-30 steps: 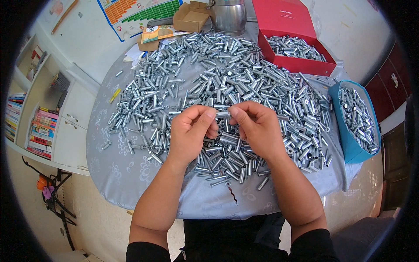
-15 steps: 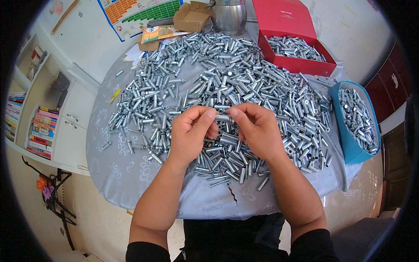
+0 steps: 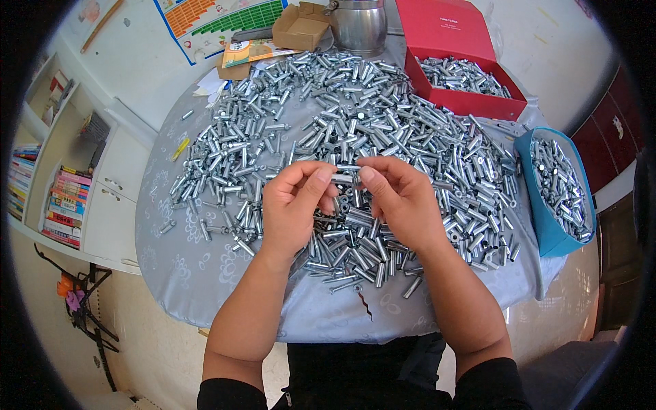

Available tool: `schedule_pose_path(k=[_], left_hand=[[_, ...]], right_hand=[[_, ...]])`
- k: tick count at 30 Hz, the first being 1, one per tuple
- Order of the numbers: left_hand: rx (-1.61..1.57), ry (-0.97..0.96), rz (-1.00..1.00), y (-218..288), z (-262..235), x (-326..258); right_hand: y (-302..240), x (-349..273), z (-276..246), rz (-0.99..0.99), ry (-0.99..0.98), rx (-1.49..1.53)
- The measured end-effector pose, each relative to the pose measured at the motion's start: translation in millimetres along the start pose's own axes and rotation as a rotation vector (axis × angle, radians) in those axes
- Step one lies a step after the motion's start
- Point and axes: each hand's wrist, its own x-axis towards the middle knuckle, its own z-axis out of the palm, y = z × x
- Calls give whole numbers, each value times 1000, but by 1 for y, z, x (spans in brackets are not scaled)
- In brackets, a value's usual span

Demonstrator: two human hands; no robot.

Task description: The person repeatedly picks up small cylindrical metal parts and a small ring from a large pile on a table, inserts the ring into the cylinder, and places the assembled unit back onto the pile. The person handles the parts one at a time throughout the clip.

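Observation:
Between my two hands, over the near middle of the pile, is a short silver expansion bolt (image 3: pixel 344 179) lying level. My left hand (image 3: pixel 295 205) pinches its left end between thumb and forefinger, the other fingers curled. The thumb and fingertips of my right hand (image 3: pixel 403 201) are pinched at its right end. Its finer details are too small to make out. Below and around both hands spreads a big loose pile of shiny metal bolts and sleeves (image 3: pixel 383 133), lying in all directions on a grey patterned tablecloth (image 3: pixel 184 273).
At the far right stands an open red box (image 3: pixel 471 104) of metal pieces; a blue fabric bin (image 3: pixel 550 232) of them stands at the right edge. A metal pot (image 3: pixel 359 27), a small cardboard box (image 3: pixel 299 29) and a yellow packet (image 3: pixel 256 51) are at the back. A yellow tool (image 3: pixel 181 149) lies left.
My left hand has shifted slightly left and up, and the gap between the hands is a little wider, showing more of the bolt. The pile looks the same.

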Motion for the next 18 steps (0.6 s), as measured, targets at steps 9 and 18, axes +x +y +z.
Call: schedule_pose_path(k=[9,18], left_hand=[[16,-31,-9,0,0,1],[13,-19,4,0,1,0]], right_hand=[[2,-1,0,-23,-7,-15],[1,1,-5,-3,-46,28]])
